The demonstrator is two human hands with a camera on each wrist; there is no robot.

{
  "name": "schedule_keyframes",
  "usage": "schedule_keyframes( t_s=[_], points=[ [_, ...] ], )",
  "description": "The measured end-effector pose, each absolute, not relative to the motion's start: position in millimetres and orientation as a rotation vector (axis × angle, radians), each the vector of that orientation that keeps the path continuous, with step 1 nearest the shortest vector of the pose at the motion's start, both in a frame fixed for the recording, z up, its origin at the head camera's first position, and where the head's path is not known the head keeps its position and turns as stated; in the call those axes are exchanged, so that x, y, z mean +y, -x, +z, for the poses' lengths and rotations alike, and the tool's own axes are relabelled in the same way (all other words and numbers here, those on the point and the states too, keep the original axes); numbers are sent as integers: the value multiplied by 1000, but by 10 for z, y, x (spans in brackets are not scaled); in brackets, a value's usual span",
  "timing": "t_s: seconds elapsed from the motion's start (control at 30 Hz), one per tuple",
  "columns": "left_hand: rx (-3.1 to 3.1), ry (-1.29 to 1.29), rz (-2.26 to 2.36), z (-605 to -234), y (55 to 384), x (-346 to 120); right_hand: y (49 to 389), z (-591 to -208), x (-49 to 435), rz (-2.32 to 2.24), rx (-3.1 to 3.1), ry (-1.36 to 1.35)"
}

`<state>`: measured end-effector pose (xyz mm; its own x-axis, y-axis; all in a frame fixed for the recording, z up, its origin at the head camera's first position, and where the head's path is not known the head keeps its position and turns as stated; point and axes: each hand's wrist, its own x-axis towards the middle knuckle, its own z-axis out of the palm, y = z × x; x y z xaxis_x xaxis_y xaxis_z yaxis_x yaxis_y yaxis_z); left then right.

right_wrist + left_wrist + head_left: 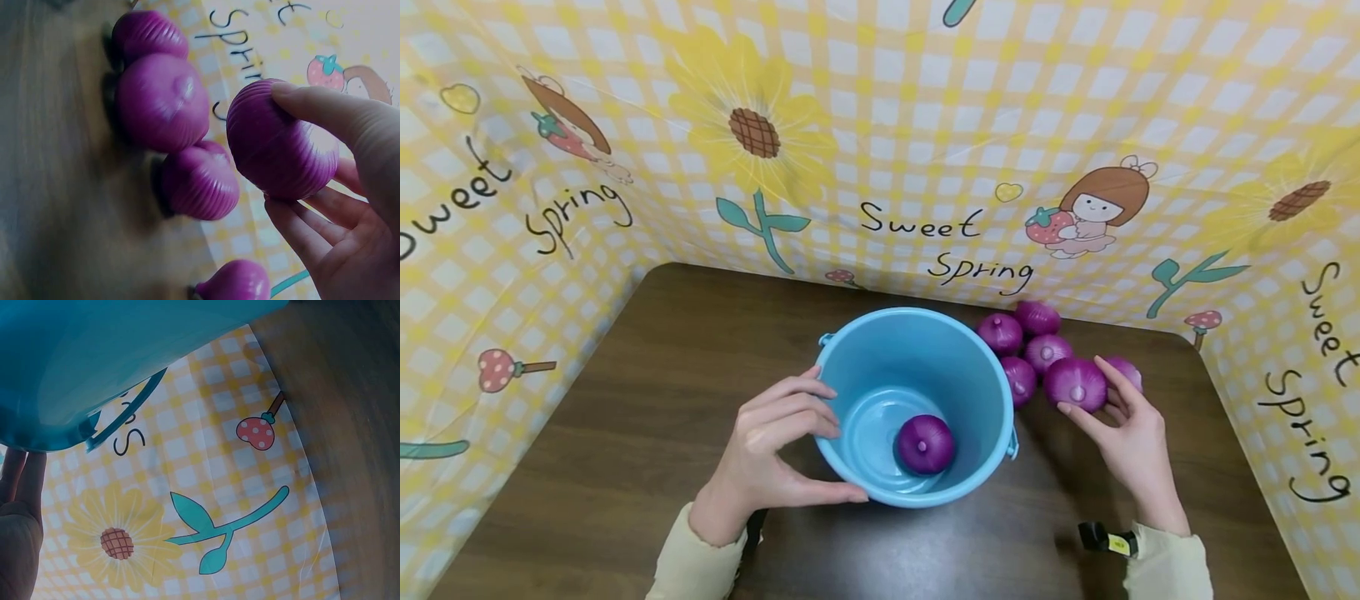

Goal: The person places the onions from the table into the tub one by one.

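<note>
A light-blue bucket [913, 329] stands upright on the table, and one purple onion [926, 444] lies on its bottom. My left hand [778, 446] holds the bucket at its left side, fingertips over the rim and thumb along the near edge. In the left wrist view the bucket wall [125, 356] hides most of that hand's grip. My right hand [1131, 433] pinches another purple onion [281, 144] between thumb and fingers, lifted to the right of the bucket. Several more purple onions [1000, 333] lie clustered behind and beside the held one.
The dark wooden table [700, 350] is bordered by a yellow checked cloth [880, 150] at the back and both sides. A bucket handle [125, 412] hangs along the outside of the bucket. Near the right sleeve is a black wrist device [1105, 540].
</note>
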<state>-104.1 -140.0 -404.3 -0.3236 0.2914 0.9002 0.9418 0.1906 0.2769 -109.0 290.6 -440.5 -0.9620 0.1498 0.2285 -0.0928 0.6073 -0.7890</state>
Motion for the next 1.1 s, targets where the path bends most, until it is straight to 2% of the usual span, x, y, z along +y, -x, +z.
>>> schedule_keyframes(
  t_s=[1.1],
  points=[
    [-1764, 1177, -1175, -4047, 1051, -1404, 1198, -3957, 2505, 1342, -2441, -93]
  ],
)
